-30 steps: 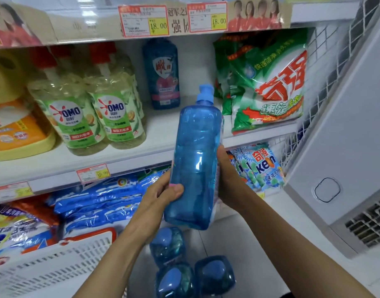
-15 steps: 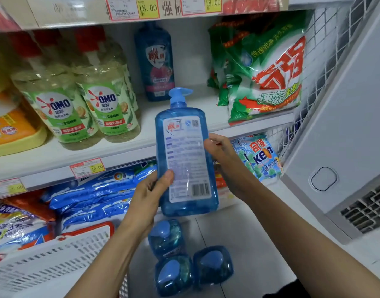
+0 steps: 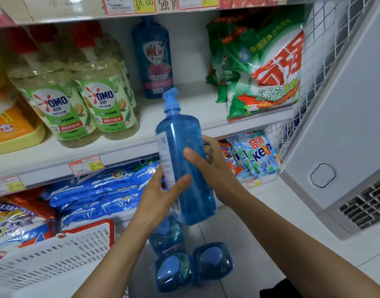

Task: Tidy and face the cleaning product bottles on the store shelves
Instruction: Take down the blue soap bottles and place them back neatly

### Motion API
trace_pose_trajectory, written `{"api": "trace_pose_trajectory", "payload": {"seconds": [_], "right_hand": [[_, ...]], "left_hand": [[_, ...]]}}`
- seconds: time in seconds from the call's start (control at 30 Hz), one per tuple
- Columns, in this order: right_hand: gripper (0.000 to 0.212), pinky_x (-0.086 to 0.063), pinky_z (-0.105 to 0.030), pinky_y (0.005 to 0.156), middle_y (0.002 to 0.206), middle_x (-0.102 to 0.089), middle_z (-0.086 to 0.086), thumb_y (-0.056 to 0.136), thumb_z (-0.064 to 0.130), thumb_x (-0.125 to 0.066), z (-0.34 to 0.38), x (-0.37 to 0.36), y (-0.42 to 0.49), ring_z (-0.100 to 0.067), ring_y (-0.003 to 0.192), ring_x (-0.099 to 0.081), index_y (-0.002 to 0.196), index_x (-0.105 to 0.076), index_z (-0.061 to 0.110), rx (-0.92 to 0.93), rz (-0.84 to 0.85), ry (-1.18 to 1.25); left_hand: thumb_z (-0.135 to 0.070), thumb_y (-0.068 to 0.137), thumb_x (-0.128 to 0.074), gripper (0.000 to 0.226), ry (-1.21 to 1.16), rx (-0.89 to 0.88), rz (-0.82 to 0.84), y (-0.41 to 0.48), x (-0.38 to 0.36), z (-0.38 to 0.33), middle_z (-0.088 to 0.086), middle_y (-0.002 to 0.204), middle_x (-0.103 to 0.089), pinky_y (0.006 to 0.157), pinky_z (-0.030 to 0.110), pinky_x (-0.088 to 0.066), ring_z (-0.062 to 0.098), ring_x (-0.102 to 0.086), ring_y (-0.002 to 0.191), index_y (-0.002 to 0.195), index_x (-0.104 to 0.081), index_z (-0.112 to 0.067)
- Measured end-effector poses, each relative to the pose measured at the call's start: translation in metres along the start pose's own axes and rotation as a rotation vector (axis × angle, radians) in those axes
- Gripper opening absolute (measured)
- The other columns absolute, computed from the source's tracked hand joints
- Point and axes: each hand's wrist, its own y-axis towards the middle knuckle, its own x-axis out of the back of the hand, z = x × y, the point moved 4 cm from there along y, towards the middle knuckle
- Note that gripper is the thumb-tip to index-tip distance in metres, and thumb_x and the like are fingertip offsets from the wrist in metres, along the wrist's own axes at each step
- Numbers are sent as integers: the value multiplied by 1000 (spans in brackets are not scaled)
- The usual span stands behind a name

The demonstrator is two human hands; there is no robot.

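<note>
The blue pump bottle (image 3: 184,134) looks full, so it is probably heavy, and its stiff, smooth plastic may be slippery; grip the mid-body, not the pump. It is held tilted, pump toward 11 o'clock, in front of the middle shelf (image 3: 195,104). The left hand (image 3: 161,194) wraps its lower label side from 8 o'clock. The right hand (image 3: 214,171) clasps the body from 3 o'clock, thumb across the front.

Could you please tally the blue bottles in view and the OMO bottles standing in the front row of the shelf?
Blue bottles: 5 (held bottle, shelf bottle, floor bottles)
Front-row OMO bottles: 2
Total: 7
</note>
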Motion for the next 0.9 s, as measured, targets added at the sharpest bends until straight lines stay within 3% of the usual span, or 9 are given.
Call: {"api": "trace_pose_trajectory", "payload": {"seconds": [0.13,0.27,0.33,0.4,0.5,0.6,0.73,0.8,0.9], "right_hand": [[51,-57,-38,87,109,-65,4,77,55,-67,5,8,4,-18,106,-66,119,-52,30,67,64,-71],[98,-53,-44,100,139,-55,-4,68,75,-69,0,8,9,-21,126,-57,145,-35,25,-59,278,63],[99,-51,-50,100,138,-57,-8,67,73,-72,0,5,9,-27,125,-59,144,-38,21,-97,325,114],[86,-55,-49,94,125,-65,-11,63,65,-76,4,8,11,-29,114,-66,130,-50,17,-92,184,101],[81,-59,-46,87,110,-70,-9,52,62,-78,8,17,16,-24,97,-71,115,-56,16,-80,-84,44],[74,-61,-40,82,101,-70,2,54,60,-83,10,24,15,-14,88,-72,111,-55,22,-55,-217,-71],[77,-54,-25,79,111,-61,8,73,55,-78,14,23,16,-7,98,-64,130,-42,18,-117,-134,-142],[97,-53,-28,88,121,-57,8,67,65,-78,16,25,22,-8,108,-61,138,-32,19,-144,-41,-187],[118,-56,-39,95,129,-61,5,51,74,-80,19,23,33,-14,113,-64,142,-31,18,-182,52,-210]], "left_hand": [[-43,60,-87,64,-64,10,-72,1,7,6,-12,96,-74,65,12,-51,-1,-69,85,114,-60,-20],[-52,55,-82,72,-127,-9,46,4,15,9,2,108,-74,86,35,-55,22,-69,103,112,-64,-12],[-63,54,-83,84,-158,-1,115,2,12,10,11,114,-72,93,45,-51,32,-67,109,116,-64,-9],[-67,59,-79,81,-136,0,136,-1,11,8,10,113,-72,92,42,-52,29,-68,108,115,-66,-10],[-56,73,-68,58,-47,-40,86,-1,11,1,0,107,-74,84,30,-57,16,-70,100,112,-67,-14],[-57,58,-75,72,82,-24,68,-2,-2,-4,-14,108,-72,81,24,-56,5,-68,99,121,-57,-26],[-44,56,-83,62,75,7,-11,3,-3,-10,-8,98,-75,84,39,-58,12,-72,91,111,-63,-24],[-51,53,-82,56,127,12,-80,8,2,-21,-8,91,-76,84,46,-58,14,-72,85,103,-68,-29],[-73,46,-68,60,438,-18,-184,13,5,-46,-16,82,-74,76,40,-56,8,-70,78,93,-67,-36]]}}
